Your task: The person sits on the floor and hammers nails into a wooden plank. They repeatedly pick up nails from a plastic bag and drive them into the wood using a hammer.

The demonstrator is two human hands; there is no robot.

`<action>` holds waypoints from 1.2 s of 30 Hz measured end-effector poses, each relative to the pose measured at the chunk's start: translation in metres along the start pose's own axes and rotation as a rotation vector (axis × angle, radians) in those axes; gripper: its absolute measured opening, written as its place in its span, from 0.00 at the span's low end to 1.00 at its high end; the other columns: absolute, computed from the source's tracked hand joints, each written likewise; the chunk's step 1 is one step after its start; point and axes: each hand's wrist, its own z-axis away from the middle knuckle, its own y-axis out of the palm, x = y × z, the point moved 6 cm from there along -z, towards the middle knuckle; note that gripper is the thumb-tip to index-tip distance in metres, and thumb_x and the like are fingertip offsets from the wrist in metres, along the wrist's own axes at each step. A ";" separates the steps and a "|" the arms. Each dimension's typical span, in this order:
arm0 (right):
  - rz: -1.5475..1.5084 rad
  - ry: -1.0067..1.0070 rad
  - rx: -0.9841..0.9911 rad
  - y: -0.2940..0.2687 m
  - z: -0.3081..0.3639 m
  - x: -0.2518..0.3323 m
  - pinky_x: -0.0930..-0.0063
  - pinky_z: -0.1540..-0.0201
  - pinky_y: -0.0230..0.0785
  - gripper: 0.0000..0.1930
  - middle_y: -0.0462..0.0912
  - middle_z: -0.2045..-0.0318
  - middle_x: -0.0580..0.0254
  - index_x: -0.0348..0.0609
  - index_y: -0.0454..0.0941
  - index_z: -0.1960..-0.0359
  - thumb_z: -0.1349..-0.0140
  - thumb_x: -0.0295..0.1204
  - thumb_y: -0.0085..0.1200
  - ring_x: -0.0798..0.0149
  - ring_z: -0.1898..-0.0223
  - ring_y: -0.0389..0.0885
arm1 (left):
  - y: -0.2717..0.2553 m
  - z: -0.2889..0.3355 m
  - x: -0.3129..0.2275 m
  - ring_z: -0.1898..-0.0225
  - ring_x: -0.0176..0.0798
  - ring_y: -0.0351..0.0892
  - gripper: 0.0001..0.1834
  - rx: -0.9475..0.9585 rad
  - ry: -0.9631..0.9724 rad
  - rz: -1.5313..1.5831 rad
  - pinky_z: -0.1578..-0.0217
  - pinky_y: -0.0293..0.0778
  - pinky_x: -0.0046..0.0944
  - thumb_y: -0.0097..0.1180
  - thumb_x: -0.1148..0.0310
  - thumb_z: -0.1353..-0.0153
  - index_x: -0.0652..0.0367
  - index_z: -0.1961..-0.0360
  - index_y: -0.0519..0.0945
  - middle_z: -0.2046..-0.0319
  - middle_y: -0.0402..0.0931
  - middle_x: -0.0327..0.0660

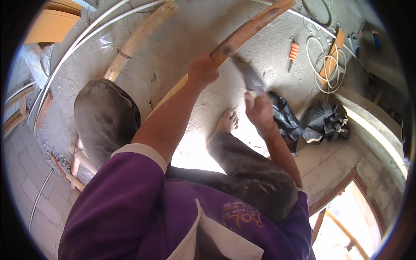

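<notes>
My left hand (203,70) is closed around a long split bamboo pole (249,32), which slants from the upper right down past my left forearm. My right hand (260,110) grips the handle of a broad-bladed cleaver (249,76). The grey blade is smeared by motion, and its tip is close to the bamboo just right of my left hand. Whether blade and bamboo touch, I cannot tell. Most of the cleaver's handle is hidden in my fingers. My bare foot (226,121) rests on the floor below the blade.
Another bamboo pole (134,39) lies beyond my left knee. An orange-handled knife (294,52), a coiled white cable (327,65) over a wooden board (331,56), and black plastic bags (323,121) are on the rough concrete floor at right. White piping (82,39) curves along the left.
</notes>
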 end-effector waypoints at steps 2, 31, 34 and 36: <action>0.079 0.243 0.312 0.027 -0.011 -0.022 0.49 0.57 0.72 0.23 0.80 0.64 0.39 0.36 0.69 0.57 0.30 0.48 0.40 0.41 0.61 0.81 | 0.004 -0.002 0.002 0.59 0.57 0.81 0.15 0.015 0.000 0.021 0.56 0.75 0.50 0.57 0.64 0.45 0.63 0.60 0.76 0.64 0.81 0.55; -0.106 0.012 -0.057 -0.026 -0.006 0.023 0.55 0.66 0.74 0.19 0.81 0.65 0.42 0.36 0.72 0.53 0.34 0.41 0.50 0.47 0.67 0.83 | -0.005 0.003 0.002 0.57 0.57 0.81 0.17 0.103 -0.035 0.023 0.55 0.74 0.50 0.56 0.64 0.44 0.65 0.57 0.75 0.62 0.80 0.56; 0.111 0.274 0.387 0.018 -0.018 -0.002 0.50 0.53 0.70 0.21 0.80 0.64 0.39 0.37 0.70 0.51 0.32 0.44 0.46 0.44 0.58 0.81 | -0.001 0.000 0.000 0.57 0.57 0.81 0.18 0.034 0.030 -0.004 0.54 0.74 0.50 0.56 0.63 0.44 0.65 0.56 0.74 0.61 0.80 0.56; 0.131 0.136 0.225 -0.008 -0.027 0.017 0.49 0.61 0.71 0.19 0.79 0.70 0.39 0.38 0.68 0.57 0.31 0.45 0.45 0.39 0.65 0.80 | -0.002 0.000 0.004 0.57 0.57 0.81 0.19 0.066 0.028 -0.073 0.54 0.74 0.50 0.56 0.62 0.44 0.64 0.55 0.74 0.61 0.80 0.55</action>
